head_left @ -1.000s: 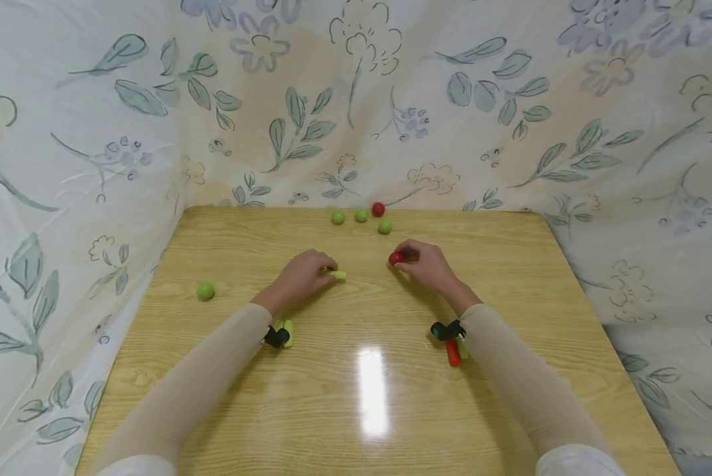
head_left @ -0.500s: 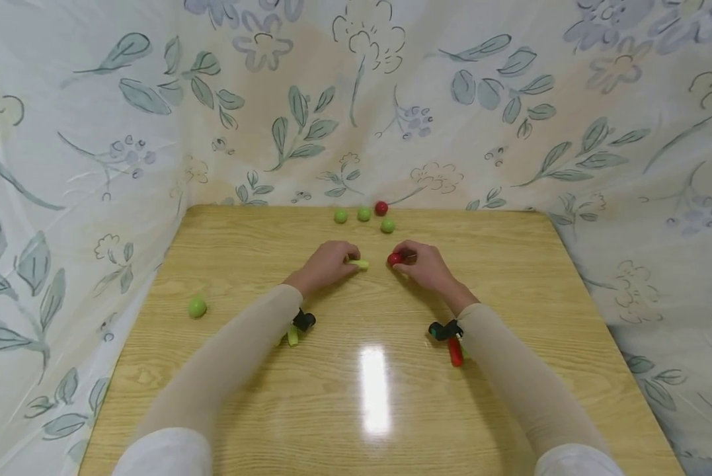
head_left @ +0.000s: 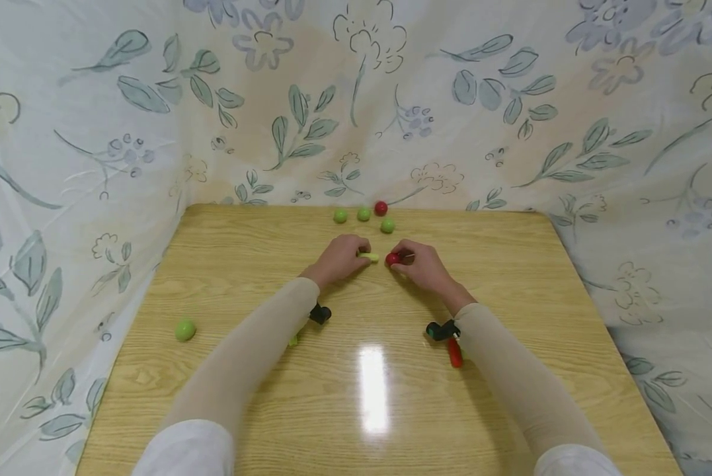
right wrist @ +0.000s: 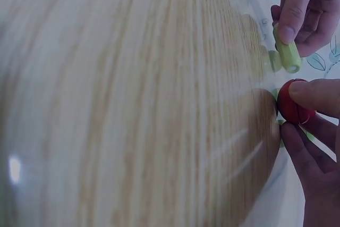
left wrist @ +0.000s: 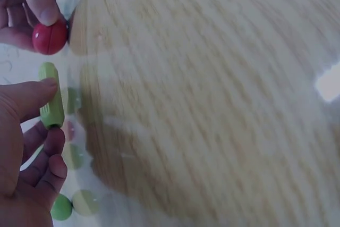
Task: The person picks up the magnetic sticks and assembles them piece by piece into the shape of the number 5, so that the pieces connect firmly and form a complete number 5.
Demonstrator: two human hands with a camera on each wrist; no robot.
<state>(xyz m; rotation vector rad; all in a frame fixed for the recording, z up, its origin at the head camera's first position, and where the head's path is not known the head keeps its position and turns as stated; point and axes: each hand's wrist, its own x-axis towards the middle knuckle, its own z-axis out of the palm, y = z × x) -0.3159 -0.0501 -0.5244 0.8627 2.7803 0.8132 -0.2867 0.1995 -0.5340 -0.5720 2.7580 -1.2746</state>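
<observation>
My left hand (head_left: 342, 256) pinches a short green ribbed rod (head_left: 370, 256) between thumb and fingers, its free end pointing right. In the left wrist view the rod (left wrist: 51, 99) has faceted, grooved sides. My right hand (head_left: 422, 266) grips a red ball (head_left: 393, 260) by thumb and fingertips, close to the rod's end with a small gap between. A seam runs across the red ball (right wrist: 292, 104) in the right wrist view. Both hands are over the back middle of the wooden table (head_left: 367, 317).
Several green balls (head_left: 363, 213) and another red ball (head_left: 381, 208) lie at the table's back edge. A lone green ball (head_left: 185, 330) is at the left. A red rod (head_left: 455, 353) lies by the right forearm; a green piece (head_left: 293, 341) is mostly behind the left sleeve.
My left hand has carried the green rod right and slightly back, nearer the red ball. The right hand barely moved. The lone green ball has rolled toward the front left.
</observation>
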